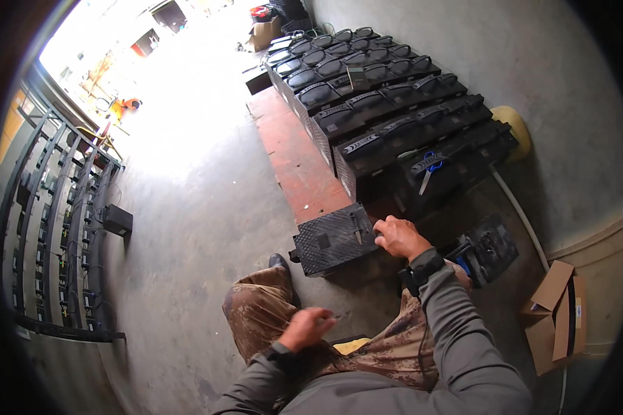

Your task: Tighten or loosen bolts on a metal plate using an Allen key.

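Observation:
In front of my knees lies a black box (336, 254) with a textured top, at the near end of a reddish board. A slim dark tool with a pale tip (357, 228) rests on that top, near its right side. My right hand (401, 238) is at the box's right edge, fingers curled in; whatever they grip is hidden. Above my left thigh, my left hand (307, 328) pinches a small thing at its fingertips, too small to name. A dark tray-like case (490, 250) with a bit of blue sits beside my right forearm.
Several rows of black cases with handles (381, 138) stand ahead right, with blue-handled scissors (432, 166) on the nearest row. The reddish board (294, 162) runs along them. A cardboard box (557, 321) lies open at right. A metal rack (59, 235) with wires stands left.

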Motion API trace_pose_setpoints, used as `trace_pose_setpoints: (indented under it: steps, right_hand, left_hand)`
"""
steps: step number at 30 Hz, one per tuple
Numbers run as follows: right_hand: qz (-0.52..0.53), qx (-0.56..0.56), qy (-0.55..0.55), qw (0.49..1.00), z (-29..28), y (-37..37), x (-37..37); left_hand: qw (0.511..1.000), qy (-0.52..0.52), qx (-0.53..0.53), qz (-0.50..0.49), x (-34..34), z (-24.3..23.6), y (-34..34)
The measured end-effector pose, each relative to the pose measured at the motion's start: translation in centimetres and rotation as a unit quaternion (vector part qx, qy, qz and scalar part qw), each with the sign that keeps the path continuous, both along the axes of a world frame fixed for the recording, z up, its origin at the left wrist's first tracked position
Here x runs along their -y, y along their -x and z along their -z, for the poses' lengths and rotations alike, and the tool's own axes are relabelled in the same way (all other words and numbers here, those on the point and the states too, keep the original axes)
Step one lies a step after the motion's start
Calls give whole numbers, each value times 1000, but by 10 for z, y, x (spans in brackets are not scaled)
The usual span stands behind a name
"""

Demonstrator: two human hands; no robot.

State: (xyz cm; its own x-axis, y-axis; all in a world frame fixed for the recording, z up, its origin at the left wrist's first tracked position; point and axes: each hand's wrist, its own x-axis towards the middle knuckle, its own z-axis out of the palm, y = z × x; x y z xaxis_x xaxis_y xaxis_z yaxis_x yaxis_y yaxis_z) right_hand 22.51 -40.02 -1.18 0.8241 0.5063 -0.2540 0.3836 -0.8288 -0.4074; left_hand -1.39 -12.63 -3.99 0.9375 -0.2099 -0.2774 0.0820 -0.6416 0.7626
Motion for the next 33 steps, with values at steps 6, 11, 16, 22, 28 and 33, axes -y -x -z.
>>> trace_pose_setpoints:
  steps: [6,11,16,22,28,33]
  right_hand:
    - [31,17,17,999,-6,3,1]
    - [-25,80,-73,994,6,-3,6]
    - [45,-39,48,997,-15,-6,-4]
    - [-16,67,-57,996,-2,0,9]
    - [20,14,-4,1000,-15,-6,2]
    - [-17,16,-8,1000,3,-3,6]
  left_hand:
    - [912,-266,304,-72,-83,-82,-26]
    - [915,-275,257,-147,-116,-58,-17]
    - [911,-303,243,-138,-112,-56,-18]
    - [908,-302,255,-139,-107,-55,-25]
    - [909,-299,256,-134,-104,-62,-24]
    - [903,-318,281,-67,-103,-67,-27]
